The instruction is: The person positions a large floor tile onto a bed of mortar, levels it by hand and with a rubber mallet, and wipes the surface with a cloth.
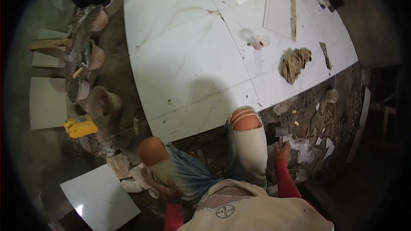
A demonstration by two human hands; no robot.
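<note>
Your left hand (167, 188) is resting, loosely open, against faded-blue denim jeans (195, 173); your right hand (282, 151) is gripping a grey cylindrical-headed mallet (281, 132).

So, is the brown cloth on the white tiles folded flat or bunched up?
Bunched up: the cloth lies in a crumpled heap with raised creases.

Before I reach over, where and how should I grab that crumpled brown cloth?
The brown cloth is probably best pinched by its bunched middle, coming down from above on the side nearest you. It lies crumpled rather than flat on the white tiles, so its folds should offer an easy hold.
</note>
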